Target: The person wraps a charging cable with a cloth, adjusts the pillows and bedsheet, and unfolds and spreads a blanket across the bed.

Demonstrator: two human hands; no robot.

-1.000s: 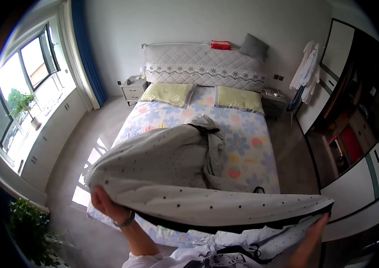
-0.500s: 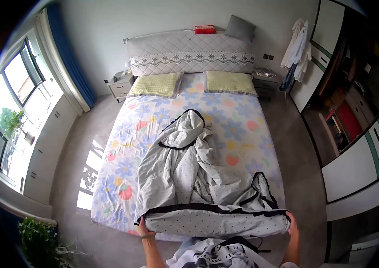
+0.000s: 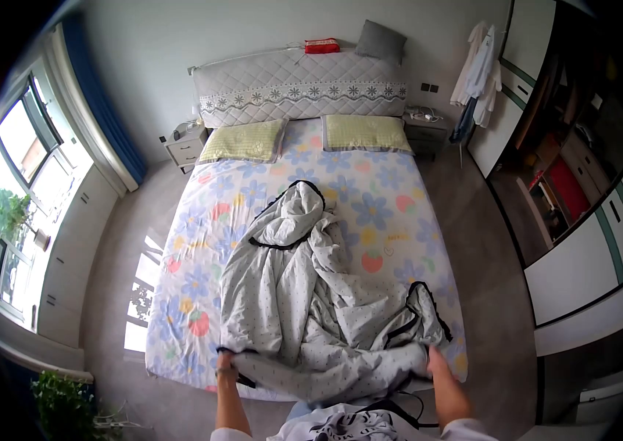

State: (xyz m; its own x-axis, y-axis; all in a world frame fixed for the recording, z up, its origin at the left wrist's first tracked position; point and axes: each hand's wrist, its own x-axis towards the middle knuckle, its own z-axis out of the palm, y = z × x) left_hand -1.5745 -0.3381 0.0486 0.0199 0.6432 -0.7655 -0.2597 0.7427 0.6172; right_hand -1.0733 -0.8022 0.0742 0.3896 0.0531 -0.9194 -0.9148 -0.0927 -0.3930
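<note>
A pale quilt (image 3: 274, 294) with small dark dots and black edging lies bunched along the middle of the bed. My left hand (image 3: 226, 361) is closed on its near left corner, and my right hand (image 3: 435, 361) grips the near edge farther right. Between them the near edge sags and is smeared by motion. Part of the quilt's black edging folds up beside my right hand. Underneath is the flowered bed sheet (image 3: 194, 287).
Two yellow-green pillows (image 3: 244, 141) (image 3: 366, 134) lie by the quilted headboard (image 3: 300, 84). Nightstands (image 3: 186, 149) (image 3: 429, 134) flank the bed. An open wardrobe (image 3: 568, 176) stands right, windows and a low cabinet (image 3: 69, 272) left, a leafy plant (image 3: 65, 404) near left.
Both hands have moved, the right one inward to the left and up. The quilt's near edge, stretched taut before, now sags between them. The whole view has shifted slightly.
</note>
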